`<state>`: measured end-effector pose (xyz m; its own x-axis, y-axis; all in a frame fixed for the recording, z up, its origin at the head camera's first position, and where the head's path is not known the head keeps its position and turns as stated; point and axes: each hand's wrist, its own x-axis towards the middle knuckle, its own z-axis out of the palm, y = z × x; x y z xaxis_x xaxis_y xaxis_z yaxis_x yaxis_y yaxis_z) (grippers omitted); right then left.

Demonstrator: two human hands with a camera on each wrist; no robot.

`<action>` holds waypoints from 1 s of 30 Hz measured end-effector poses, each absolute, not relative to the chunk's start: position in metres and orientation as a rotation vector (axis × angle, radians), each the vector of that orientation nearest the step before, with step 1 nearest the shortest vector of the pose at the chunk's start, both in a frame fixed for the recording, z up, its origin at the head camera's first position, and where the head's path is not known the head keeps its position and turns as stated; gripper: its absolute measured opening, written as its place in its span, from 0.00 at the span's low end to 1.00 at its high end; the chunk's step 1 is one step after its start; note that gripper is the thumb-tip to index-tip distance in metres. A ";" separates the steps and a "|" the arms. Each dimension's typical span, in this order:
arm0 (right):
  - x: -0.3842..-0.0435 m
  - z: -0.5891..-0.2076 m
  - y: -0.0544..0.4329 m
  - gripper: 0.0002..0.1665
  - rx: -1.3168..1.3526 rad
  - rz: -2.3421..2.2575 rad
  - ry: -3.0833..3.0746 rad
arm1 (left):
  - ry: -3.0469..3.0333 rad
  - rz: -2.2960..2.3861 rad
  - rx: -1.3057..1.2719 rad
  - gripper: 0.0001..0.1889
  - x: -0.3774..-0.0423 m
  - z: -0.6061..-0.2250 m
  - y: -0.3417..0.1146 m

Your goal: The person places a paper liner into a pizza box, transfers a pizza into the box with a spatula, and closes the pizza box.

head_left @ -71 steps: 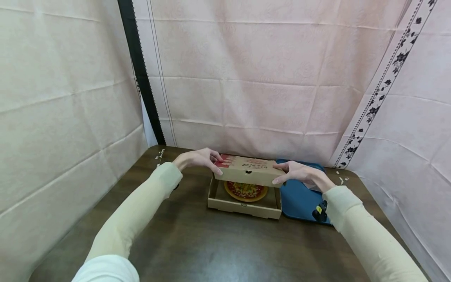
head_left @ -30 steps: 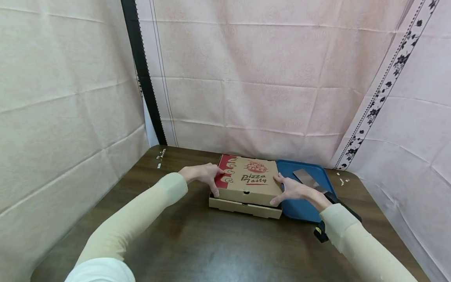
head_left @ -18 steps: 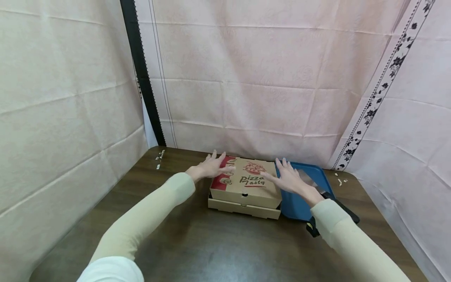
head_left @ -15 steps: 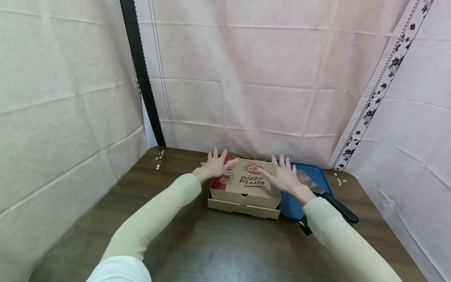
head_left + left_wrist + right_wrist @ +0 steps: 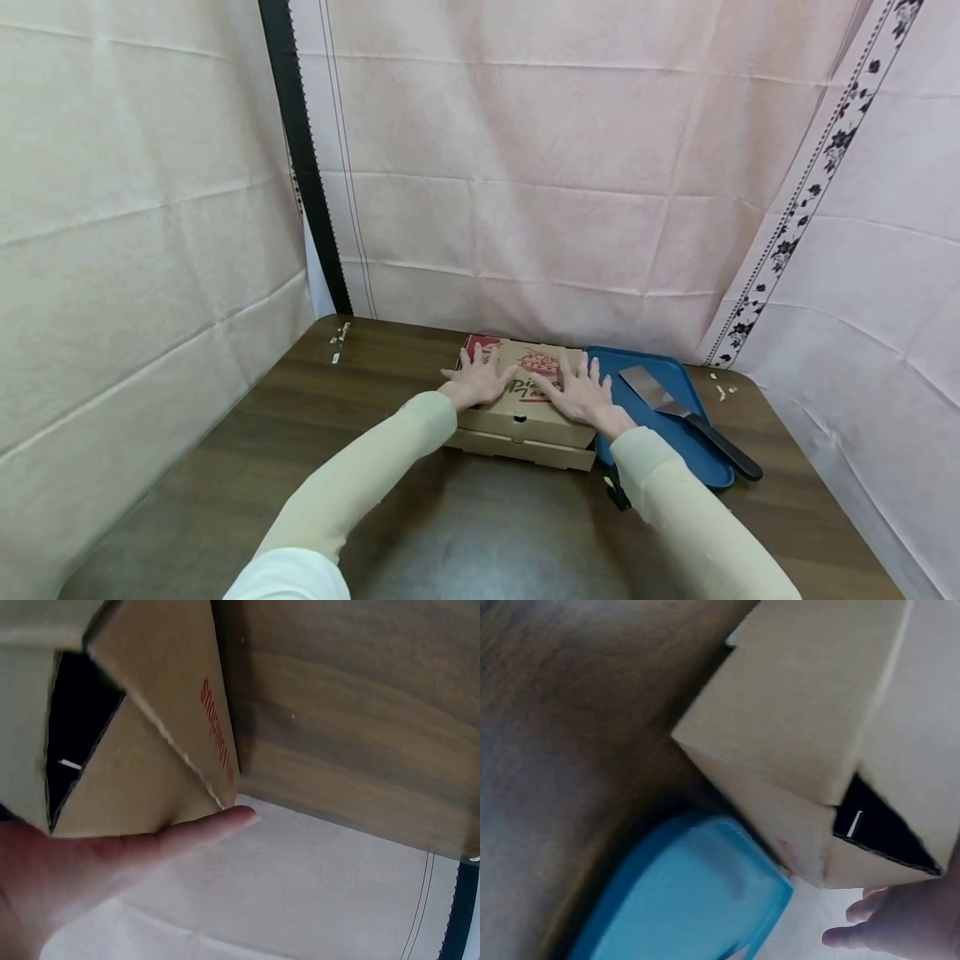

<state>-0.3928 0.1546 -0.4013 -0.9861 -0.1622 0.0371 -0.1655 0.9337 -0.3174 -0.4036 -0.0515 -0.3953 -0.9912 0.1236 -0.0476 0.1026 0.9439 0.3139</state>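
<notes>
A cardboard pizza box with red and black print on its lid sits at the back of the table, its lid lowered over the base. My left hand lies with spread fingers on the left part of the lid. On the right part my right hand rests the same way, fingers spread. In the left wrist view a dark gap shows at the corner of the box, and the right wrist view shows a similar gap on the box. The pizza seen earlier is hidden inside.
Right of the box lies a blue tray. A spatula with a wide metal blade and black handle lies across it, its handle reaching past the tray's edge. Pale cloth hangs behind the brown wooden table.
The raised lid came down over the pizza and base. Both hands let go of its edges, then moved inward with fingers spread and settled on top.
</notes>
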 end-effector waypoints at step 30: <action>-0.395 -0.441 0.157 0.54 0.238 0.474 -3.058 | 3.189 0.366 0.166 0.36 -0.405 -0.442 -0.048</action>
